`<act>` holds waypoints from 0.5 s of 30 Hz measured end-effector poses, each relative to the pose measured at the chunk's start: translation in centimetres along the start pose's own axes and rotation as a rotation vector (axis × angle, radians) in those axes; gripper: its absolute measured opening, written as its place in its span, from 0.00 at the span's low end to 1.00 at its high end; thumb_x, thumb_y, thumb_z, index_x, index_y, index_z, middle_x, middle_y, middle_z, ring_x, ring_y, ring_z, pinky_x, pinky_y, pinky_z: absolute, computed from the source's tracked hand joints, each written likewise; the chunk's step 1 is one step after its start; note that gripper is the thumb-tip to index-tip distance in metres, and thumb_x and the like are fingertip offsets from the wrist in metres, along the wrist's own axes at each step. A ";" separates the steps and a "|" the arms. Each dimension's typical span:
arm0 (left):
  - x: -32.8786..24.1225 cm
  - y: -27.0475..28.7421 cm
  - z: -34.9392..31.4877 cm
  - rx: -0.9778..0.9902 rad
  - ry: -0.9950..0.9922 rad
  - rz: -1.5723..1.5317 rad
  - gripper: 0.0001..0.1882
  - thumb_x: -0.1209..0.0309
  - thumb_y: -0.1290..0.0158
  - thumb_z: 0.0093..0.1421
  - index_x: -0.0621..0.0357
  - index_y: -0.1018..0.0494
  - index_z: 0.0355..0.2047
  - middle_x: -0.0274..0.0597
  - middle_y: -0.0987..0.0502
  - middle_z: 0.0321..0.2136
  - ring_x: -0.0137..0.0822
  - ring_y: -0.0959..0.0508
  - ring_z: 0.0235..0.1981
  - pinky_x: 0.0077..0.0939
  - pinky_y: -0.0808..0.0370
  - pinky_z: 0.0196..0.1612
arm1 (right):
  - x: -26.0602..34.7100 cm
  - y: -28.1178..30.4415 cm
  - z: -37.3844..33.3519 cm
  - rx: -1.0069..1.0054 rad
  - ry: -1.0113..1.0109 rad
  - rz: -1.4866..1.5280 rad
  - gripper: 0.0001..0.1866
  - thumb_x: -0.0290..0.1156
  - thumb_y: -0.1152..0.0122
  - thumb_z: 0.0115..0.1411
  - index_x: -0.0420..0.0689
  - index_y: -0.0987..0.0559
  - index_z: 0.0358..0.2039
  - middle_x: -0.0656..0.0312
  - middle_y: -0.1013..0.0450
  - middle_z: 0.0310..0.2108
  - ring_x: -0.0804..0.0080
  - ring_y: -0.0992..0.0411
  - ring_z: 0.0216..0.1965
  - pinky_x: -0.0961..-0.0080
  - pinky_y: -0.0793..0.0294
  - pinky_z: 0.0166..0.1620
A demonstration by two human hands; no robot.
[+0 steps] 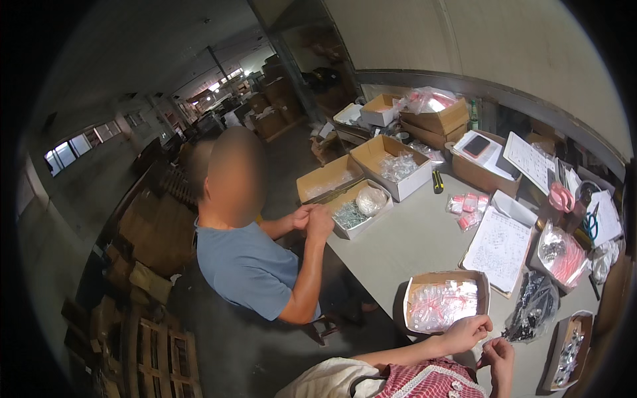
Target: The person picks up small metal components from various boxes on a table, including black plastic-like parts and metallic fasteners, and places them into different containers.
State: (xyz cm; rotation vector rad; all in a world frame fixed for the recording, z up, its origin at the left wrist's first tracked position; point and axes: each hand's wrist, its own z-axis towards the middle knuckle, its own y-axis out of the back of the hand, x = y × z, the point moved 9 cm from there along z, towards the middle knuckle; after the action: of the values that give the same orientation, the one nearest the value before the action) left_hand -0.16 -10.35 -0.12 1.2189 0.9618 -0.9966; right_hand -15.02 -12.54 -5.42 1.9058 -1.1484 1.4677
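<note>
Packets [439, 308] lie in the box [434, 278] at eleven o'clock from the left hand [464, 333], likely placed for short reach, while both that and the right hand [499, 358] hold fingers curled, whether pinching anything I cannot tell.

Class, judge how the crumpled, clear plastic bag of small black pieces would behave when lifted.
The crumpled clear plastic bag would probably be floppy: its thin film lies in wrinkles. Its weight may shift, since many small black pieces look loose inside.
</note>
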 end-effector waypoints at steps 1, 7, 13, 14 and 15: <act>0.2 0.1 0.0 -0.005 0.008 0.001 0.07 0.78 0.47 0.58 0.64 0.29 0.38 0.46 0.24 0.29 0.36 0.21 0.31 0.31 0.25 0.37 | -0.1 -0.1 0.1 0.021 0.010 0.014 0.08 0.28 0.41 0.62 0.38 0.30 0.31 0.59 0.29 0.21 0.70 0.29 0.14 0.75 0.27 0.18; 0.5 0.1 -0.3 -0.043 0.005 -0.005 0.11 0.79 0.46 0.57 0.62 0.31 0.41 0.45 0.24 0.31 0.40 0.21 0.33 0.32 0.24 0.39 | -0.2 -0.5 0.1 0.068 0.069 -0.018 0.09 0.27 0.43 0.63 0.39 0.33 0.30 0.60 0.31 0.18 0.71 0.32 0.11 0.76 0.30 0.14; -2.5 1.5 -0.6 -0.220 -0.218 0.178 0.12 0.78 0.45 0.57 0.63 0.32 0.41 0.45 0.26 0.33 0.44 0.22 0.37 0.34 0.25 0.43 | 0.6 0.7 0.2 -0.049 0.141 -0.113 0.09 0.27 0.43 0.63 0.41 0.33 0.28 0.64 0.34 0.15 0.78 0.37 0.09 0.79 0.39 0.12; -2.8 1.5 -0.6 -0.215 -0.221 0.181 0.12 0.77 0.44 0.57 0.63 0.31 0.41 0.46 0.26 0.33 0.44 0.22 0.37 0.34 0.25 0.43 | 0.7 0.9 0.2 -0.060 0.152 -0.130 0.10 0.27 0.43 0.63 0.41 0.33 0.28 0.64 0.34 0.14 0.79 0.38 0.09 0.80 0.40 0.12; -2.5 1.3 -0.5 -0.173 -0.181 0.157 0.11 0.76 0.44 0.57 0.63 0.31 0.40 0.46 0.26 0.32 0.44 0.22 0.36 0.34 0.25 0.42 | 0.8 0.9 0.2 -0.069 0.164 -0.127 0.10 0.27 0.42 0.63 0.42 0.33 0.27 0.65 0.35 0.14 0.80 0.38 0.09 0.80 0.40 0.12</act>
State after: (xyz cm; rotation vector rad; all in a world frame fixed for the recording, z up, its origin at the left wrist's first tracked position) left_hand 0.34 -9.54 2.56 1.0251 0.7806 -0.8647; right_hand -15.55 -13.44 -4.81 1.7430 -0.9723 1.4656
